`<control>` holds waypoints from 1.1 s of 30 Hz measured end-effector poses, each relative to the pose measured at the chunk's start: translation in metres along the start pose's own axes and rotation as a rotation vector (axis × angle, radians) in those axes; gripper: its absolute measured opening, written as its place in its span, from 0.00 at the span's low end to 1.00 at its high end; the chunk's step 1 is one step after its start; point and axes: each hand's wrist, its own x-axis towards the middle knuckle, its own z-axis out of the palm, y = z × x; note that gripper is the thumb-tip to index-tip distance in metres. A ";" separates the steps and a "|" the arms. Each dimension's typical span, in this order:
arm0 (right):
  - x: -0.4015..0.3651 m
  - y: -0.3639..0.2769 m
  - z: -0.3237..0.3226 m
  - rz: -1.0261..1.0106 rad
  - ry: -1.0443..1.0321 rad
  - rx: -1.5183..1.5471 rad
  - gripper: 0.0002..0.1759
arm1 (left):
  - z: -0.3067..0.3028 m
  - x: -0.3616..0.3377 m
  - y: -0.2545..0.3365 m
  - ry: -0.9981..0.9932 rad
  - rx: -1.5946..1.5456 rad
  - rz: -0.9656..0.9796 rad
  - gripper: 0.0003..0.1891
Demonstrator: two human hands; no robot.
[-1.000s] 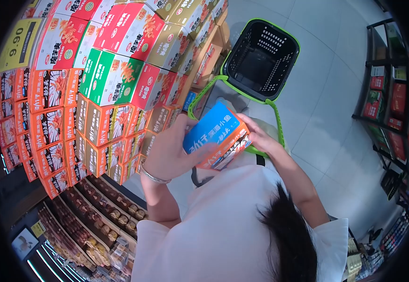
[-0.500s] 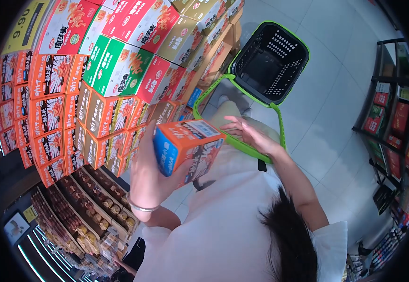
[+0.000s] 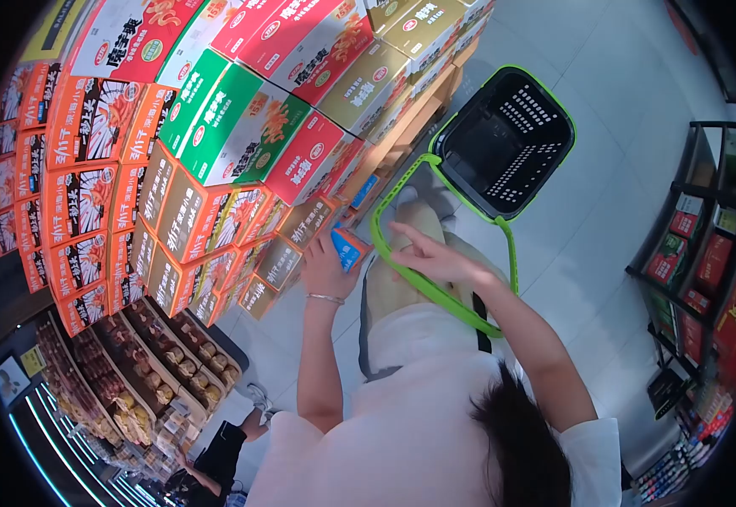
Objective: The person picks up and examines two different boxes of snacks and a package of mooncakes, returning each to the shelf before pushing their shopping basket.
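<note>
The left hand (image 3: 324, 269) grips the small orange-and-blue cardboard box (image 3: 349, 248) beside the stacked orange cartons (image 3: 300, 224). The right hand (image 3: 431, 258) hovers, fingers spread, over the green plastic basket handle (image 3: 461, 321). A firm, level grip seems wise.

The left of the frame is blocked by stacked cartons (image 3: 216, 144); open floor (image 3: 604, 237) is left right of centre, between basket (image 3: 527, 108) and shelf rack (image 3: 706, 245).

The grey tiled floor (image 3: 613, 245) in front of you carries a tall stack of orange, red and green cartons (image 3: 216, 144) on your left. A black, green-rimmed shopping basket (image 3: 545, 118) stands ahead, and a dark shelving rack (image 3: 706, 253) stands on your right.
</note>
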 end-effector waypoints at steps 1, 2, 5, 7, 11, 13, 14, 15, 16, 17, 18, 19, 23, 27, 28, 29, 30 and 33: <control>0.004 -0.003 -0.002 0.004 -0.003 -0.007 0.36 | 0.015 0.011 0.004 -0.026 -0.041 -0.004 0.44; 0.006 -0.006 -0.003 0.018 -0.018 -0.021 0.34 | 0.030 0.019 0.007 -0.055 -0.083 -0.011 0.44; 0.015 -0.004 -0.005 0.052 -0.077 -0.028 0.27 | 0.076 0.044 0.014 -0.005 -0.140 0.027 0.44; 0.017 0.001 -0.009 0.068 -0.122 -0.024 0.22 | 0.118 0.060 0.013 0.041 -0.112 0.054 0.43; 0.015 0.001 -0.017 0.119 -0.218 0.043 0.11 | 0.197 0.097 -0.002 0.180 0.037 0.151 0.43; 0.021 0.006 -0.026 0.152 -0.238 0.041 0.10 | 0.215 0.111 -0.007 0.207 0.071 0.148 0.44; 0.024 0.015 -0.029 0.126 -0.298 -0.038 0.09 | 0.224 0.113 -0.009 0.226 0.108 0.150 0.46; 0.029 0.015 -0.031 0.099 -0.359 -0.117 0.08 | 0.228 0.116 -0.009 0.220 0.104 0.144 0.46; 0.032 0.014 -0.034 0.106 -0.362 -0.117 0.08 | 0.232 0.120 -0.010 0.256 0.097 0.140 0.47; 0.034 0.012 -0.036 0.126 -0.271 -0.124 0.09 | 0.235 0.123 -0.009 0.292 0.090 0.138 0.48; 0.038 0.010 -0.038 0.145 -0.181 -0.130 0.10 | 0.236 0.125 -0.007 0.289 0.087 0.134 0.48; 0.044 0.014 -0.039 0.150 -0.183 -0.129 0.10 | 0.236 0.125 -0.006 0.316 0.060 0.101 0.47; 0.087 0.045 -0.056 -0.210 0.443 -0.285 0.11 | 0.251 0.125 -0.001 0.506 0.021 0.012 0.43; 0.132 0.056 -0.068 -0.144 0.685 -0.429 0.16 | 0.241 0.126 0.007 0.588 -0.005 0.034 0.41; 0.141 0.060 -0.071 -0.144 0.689 -0.425 0.16 | 0.243 0.126 0.008 0.595 -0.006 0.021 0.42; 0.151 0.068 -0.076 -0.148 0.640 -0.588 0.18 | 0.245 0.126 0.007 0.603 -0.006 0.007 0.42; 0.162 0.075 -0.080 -0.153 0.584 -0.749 0.20 | 0.246 0.126 0.006 0.602 -0.004 0.009 0.42; 0.197 0.089 -0.091 0.046 0.275 -1.079 0.25 | 0.249 0.126 0.003 0.566 0.002 0.003 0.41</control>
